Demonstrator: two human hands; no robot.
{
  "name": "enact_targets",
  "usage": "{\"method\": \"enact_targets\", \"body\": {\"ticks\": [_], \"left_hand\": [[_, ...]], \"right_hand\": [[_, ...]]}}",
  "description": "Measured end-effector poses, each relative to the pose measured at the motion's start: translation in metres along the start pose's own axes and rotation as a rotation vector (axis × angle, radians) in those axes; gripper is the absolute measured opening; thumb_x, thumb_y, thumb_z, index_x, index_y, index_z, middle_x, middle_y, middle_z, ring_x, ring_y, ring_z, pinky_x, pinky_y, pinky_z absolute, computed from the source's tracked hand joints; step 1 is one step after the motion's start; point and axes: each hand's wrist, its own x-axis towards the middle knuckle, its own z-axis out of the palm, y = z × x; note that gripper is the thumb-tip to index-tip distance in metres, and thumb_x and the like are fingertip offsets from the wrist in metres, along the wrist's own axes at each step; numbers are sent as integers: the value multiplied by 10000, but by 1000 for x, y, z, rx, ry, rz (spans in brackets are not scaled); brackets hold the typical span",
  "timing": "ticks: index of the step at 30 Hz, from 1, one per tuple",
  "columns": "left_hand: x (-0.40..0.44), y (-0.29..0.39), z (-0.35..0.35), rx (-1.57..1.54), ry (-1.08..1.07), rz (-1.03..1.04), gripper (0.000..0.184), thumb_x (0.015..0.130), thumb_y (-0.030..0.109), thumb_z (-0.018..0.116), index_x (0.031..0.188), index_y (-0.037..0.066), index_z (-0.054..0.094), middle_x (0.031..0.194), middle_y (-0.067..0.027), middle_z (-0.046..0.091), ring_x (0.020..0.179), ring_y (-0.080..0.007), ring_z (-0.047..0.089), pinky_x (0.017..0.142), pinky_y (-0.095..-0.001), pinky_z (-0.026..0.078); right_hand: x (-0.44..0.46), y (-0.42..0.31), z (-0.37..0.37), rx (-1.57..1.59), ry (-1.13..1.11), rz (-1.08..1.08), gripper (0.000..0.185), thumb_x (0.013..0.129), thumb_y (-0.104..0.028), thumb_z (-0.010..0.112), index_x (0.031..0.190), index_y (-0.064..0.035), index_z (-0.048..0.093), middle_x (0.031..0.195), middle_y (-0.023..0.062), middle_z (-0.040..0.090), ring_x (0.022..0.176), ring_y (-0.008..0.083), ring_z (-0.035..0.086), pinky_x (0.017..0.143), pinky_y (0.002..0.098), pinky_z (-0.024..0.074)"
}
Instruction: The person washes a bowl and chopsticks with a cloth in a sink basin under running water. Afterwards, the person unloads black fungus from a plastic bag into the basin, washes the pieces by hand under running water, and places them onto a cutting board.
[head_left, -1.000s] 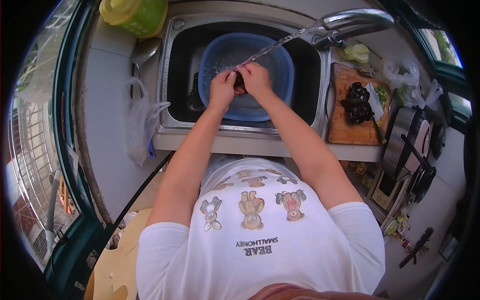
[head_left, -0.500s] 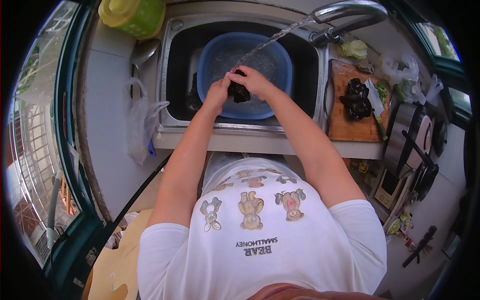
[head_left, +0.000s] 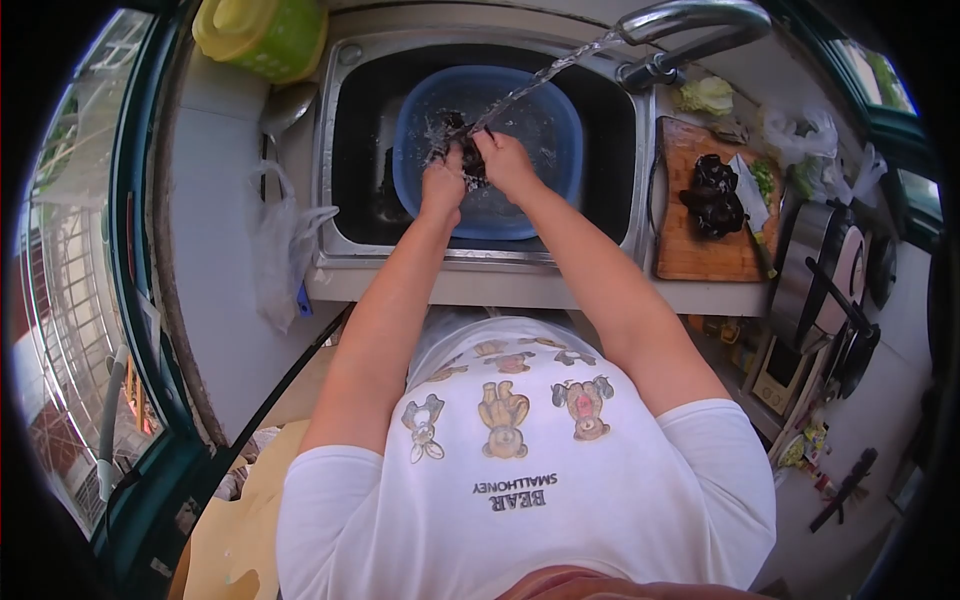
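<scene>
Over the blue basin (head_left: 574, 150), a dark, wrinkled wood ear mushroom (head_left: 472, 163) is held between both of my hands. My left hand (head_left: 443, 186) is closed on its left side, partly blurred by splashing water. From the right, my right hand (head_left: 506, 166) grips it with the thumb on top and the fingers partly hidden. A stream of water (head_left: 535, 82) from the curved faucet (head_left: 705, 22) strikes the mushroom and sprays droplets. Water stands in the basin, inside the black sink (head_left: 608, 130).
Right of the sink, a wooden cutting board (head_left: 690, 262) carries more wood ear (head_left: 713, 195), a knife (head_left: 752, 200) and chopped greens (head_left: 763, 178). A cabbage piece (head_left: 708, 96) lies behind it. A yellow-green container (head_left: 262, 40), a ladle (head_left: 288, 105) and a plastic bag (head_left: 280, 245) are left.
My hands have spread slightly apart with the wood ear, the left dropping lower. The stream now hits the mushroom and splashes widely. Things on the counter look the same.
</scene>
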Motion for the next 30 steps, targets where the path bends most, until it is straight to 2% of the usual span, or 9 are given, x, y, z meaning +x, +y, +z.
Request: {"method": "enact_targets", "body": {"ticks": [4,7,9,13,17,23,25,28,30], "left_hand": [[2,4,-1,-2,37,70,300,871,260,481,959,-12,572,776,-92,594,647,-137,537,577,-281,427],[14,-6,-9,631,73,417,314,853,246,499,997,-26,563,856,-129,618,772,-175,578,668,-304,444],[-2,-4,-2,763,-161,518,301,822,209,544,1010,-25,564,914,-153,624,869,-199,583,744,-315,437],[-20,9,-16,490,-568,167,283,795,137,594,1035,-11,569,929,-91,622,860,-170,572,770,-279,427],[-9,8,-29,545,-392,179,243,827,134,560,1038,15,577,915,-49,606,828,-141,559,749,-257,427],[63,-52,-35,755,-397,290,271,807,148,578,1046,20,570,891,-41,598,781,-104,553,690,-222,439],[67,-48,-20,971,-272,330,337,766,134,605,1075,10,556,902,-73,606,807,-173,578,728,-272,455],[45,-27,-11,948,-64,491,478,717,188,657,1138,12,514,992,-177,584,965,-323,550,849,-361,434],[23,1,7,948,-22,437,554,700,236,680,1171,18,486,1041,-223,560,1032,-369,514,890,-382,415]], "right_hand": [[0,-12,-3,242,-116,264,376,876,-315,488,1111,-26,532,921,114,615,774,255,602,705,374,473],[-11,-31,-2,554,-101,316,395,854,-277,537,1175,-49,503,967,107,610,818,265,594,741,364,478],[-5,-14,4,241,-120,114,359,827,-221,570,1149,-68,526,965,116,607,858,256,586,761,342,473],[-5,-3,-17,-164,52,-11,208,809,-152,531,975,-34,572,997,192,579,872,323,587,721,393,472],[-20,10,-37,-573,259,-235,138,762,-62,471,837,-4,571,912,225,575,835,381,573,745,422,466],[-49,11,-86,-740,293,-283,129,766,-67,458,854,-29,544,838,200,552,768,374,573,686,442,470],[-71,-13,-133,-780,477,-338,160,776,-110,505,932,-80,528,836,166,532,741,357,567,646,442,470],[-98,-29,-213,-925,815,-423,316,761,-123,560,1073,-91,525,925,151,517,818,340,547,690,405,463],[-111,-18,-246,-1103,744,-109,529,773,-215,602,1263,-176,406,1198,179,410,1077,355,433,840,542,356]]}}
